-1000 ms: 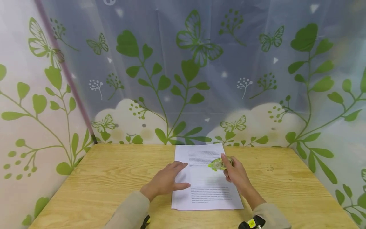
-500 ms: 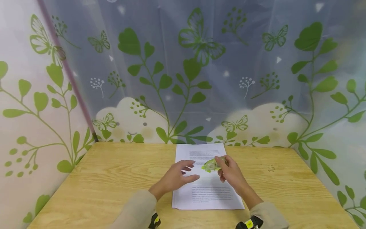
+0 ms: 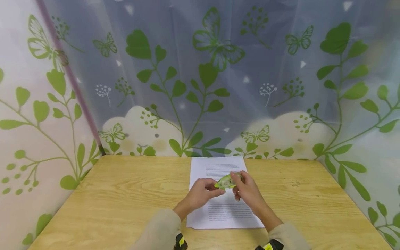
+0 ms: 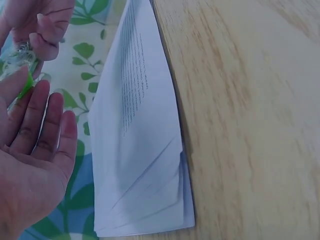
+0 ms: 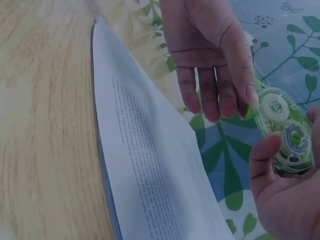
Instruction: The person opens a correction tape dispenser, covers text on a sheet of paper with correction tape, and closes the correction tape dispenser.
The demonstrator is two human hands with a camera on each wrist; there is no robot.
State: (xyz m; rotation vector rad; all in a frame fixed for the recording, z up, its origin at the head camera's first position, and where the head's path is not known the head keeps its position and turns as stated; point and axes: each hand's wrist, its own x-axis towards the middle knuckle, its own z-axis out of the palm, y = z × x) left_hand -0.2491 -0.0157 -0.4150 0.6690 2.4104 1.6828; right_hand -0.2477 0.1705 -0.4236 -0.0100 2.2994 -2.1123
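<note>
A correction tape dispenser, clear with green parts, is raised above a stack of printed paper. Two round reels show through its case in the right wrist view. My right hand grips the body of it between thumb and fingers. From the left, my left hand pinches the green tip with thumb and forefinger. The other fingers of that left hand extend loosely beneath, as the left wrist view shows.
The paper lies on a wood-grain table, reaching close to the far edge. Behind the table hangs a blue curtain printed with green leaves and butterflies. Some sheets of the stack are slightly out of line at a corner.
My left hand has moved right from over the paper's left side and now pinches the dispenser's green tip. My right hand has brought the correction tape leftward to meet it.
</note>
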